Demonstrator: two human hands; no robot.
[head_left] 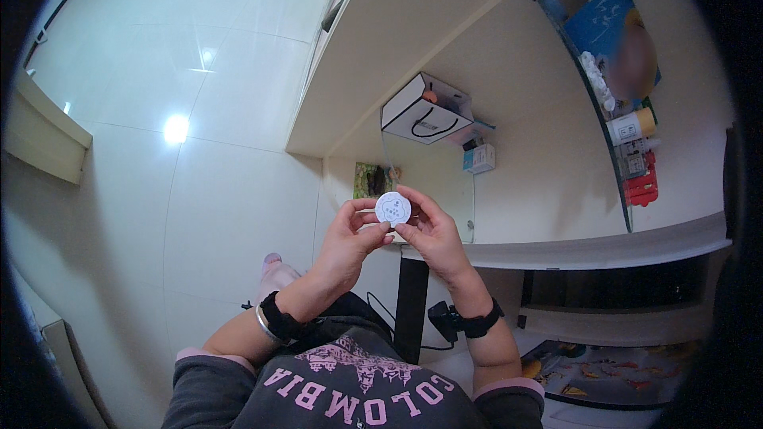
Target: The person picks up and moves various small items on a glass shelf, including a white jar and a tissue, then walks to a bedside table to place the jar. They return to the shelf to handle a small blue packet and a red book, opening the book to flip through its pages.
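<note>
Both hands meet at the middle of the head view around a small round white lidded container [393,209], its printed face turned up. My left hand [351,232] grips its left side, thumb at the lower edge. From the right, my right hand [432,226] pinches it between thumb and fingers. What lies beneath the disc-like top is hidden. Just behind it, on a lower glass shelf [441,190], lies a green patterned packet [362,180] with a dark item on it.
A white paper bag [426,113] with black handles and a small white-and-blue box [480,158] stand in the cabinet. A glass shelf [596,107] at right holds a blue picture, a yellow-capped bottle [632,126] and a red plastic item [642,183]. A cable hangs near my lap.
</note>
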